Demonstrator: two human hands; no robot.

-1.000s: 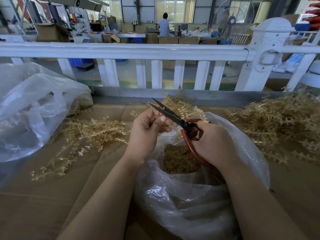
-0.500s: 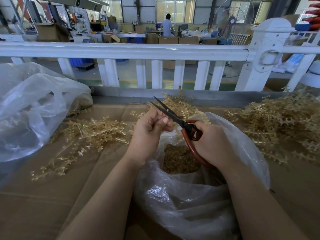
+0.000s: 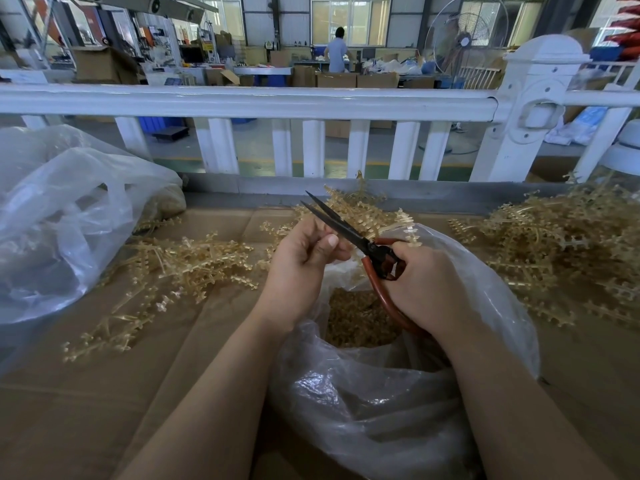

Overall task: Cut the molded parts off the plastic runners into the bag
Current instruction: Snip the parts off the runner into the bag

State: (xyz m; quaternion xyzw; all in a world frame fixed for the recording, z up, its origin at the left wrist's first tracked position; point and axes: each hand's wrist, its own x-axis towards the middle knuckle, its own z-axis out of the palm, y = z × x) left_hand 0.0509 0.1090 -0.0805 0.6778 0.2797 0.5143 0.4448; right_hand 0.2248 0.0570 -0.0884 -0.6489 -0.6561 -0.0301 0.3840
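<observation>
Many cut parts (image 3: 358,318) are already gathered in the bag (image 3: 381,403); uncut runners (image 3: 568,251) are heaped on the table (image 3: 86,393). Scissors (image 3: 349,233), blades parted, are gripped by the right hand (image 3: 420,284); a runner is apparently pinched in the left hand (image 3: 301,261).

A white fence (image 3: 242,102) fronts a workshop floor (image 3: 263,147); boxes (image 3: 336,79), a fan (image 3: 464,39), bright windows (image 3: 349,15) behind.
</observation>
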